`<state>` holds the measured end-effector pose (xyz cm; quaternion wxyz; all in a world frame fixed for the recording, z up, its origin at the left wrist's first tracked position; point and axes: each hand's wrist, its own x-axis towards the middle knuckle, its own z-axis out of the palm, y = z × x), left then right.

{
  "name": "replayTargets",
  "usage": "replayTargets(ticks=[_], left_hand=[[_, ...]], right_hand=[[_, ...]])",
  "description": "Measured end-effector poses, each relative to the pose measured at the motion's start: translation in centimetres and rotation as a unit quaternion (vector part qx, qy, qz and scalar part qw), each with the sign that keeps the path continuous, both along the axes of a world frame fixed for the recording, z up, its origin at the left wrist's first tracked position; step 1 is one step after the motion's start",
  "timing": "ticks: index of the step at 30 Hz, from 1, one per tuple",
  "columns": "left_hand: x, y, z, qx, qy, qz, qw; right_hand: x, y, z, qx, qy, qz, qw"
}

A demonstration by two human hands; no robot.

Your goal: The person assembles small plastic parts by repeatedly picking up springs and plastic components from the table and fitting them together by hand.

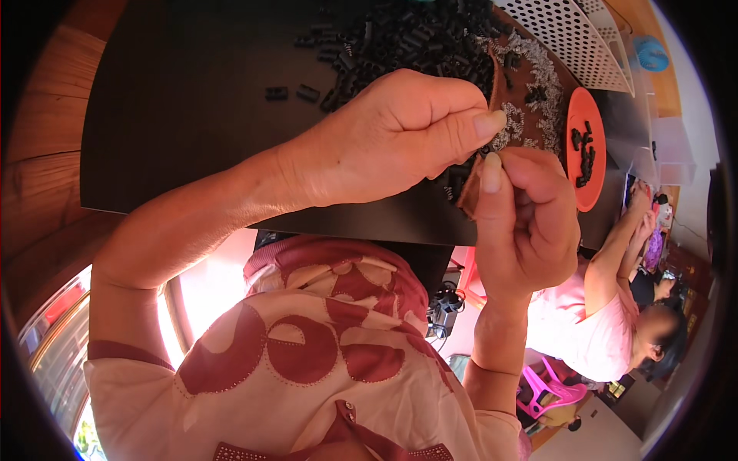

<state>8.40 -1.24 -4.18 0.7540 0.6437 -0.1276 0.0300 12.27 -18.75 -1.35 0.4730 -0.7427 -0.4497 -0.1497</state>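
My left hand (pixel 419 131) is closed, thumb pressed against its curled fingers. Just below and to its right, my right hand (pixel 530 211) pinches with thumb and forefinger. The fingertips nearly meet, and a small dark bit shows between them; most of whatever they hold is hidden. Both hands hover over the near end of a brown tray (pixel 536 121) with a raised rim. Small silvery metal springs (pixel 542 65) lie scattered in that tray. Beyond my left hand spreads a heap of small black plastic parts (pixel 384 50), with a few loose ones to its left.
An orange-red oval plate (pixel 573 180) with several black parts stands right of the tray. Behind are a white perforated basket (pixel 573 34) and a clear plastic bin (pixel 644 146). The dark table (pixel 192 100) extends left. Another person (pixel 588 323) sits at the right, hands on the work surface.
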Motion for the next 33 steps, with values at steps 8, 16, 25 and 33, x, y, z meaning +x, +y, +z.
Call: replayTargets(ticks=[8,16,25,33], left_hand=[[-0.3,0.1,0.6,-0.099,0.076,-0.027,0.992],[-0.4,-0.3,0.1,-0.091,0.038,-0.037,0.994],[-0.2,0.4,-0.1,-0.059,0.047,-0.062,0.995],[-0.1,0.4,0.2,-0.086,0.069,-0.069,0.991]], right_hand=[[0.7,0.3,-0.8,0.043,0.013,0.045,0.998],[-0.6,0.0,-1.4,0.107,0.123,0.073,0.984],[0.3,-0.5,-2.4,0.040,0.017,0.044,0.998],[0.7,-0.9,-2.0,0.064,0.116,0.080,0.988]])
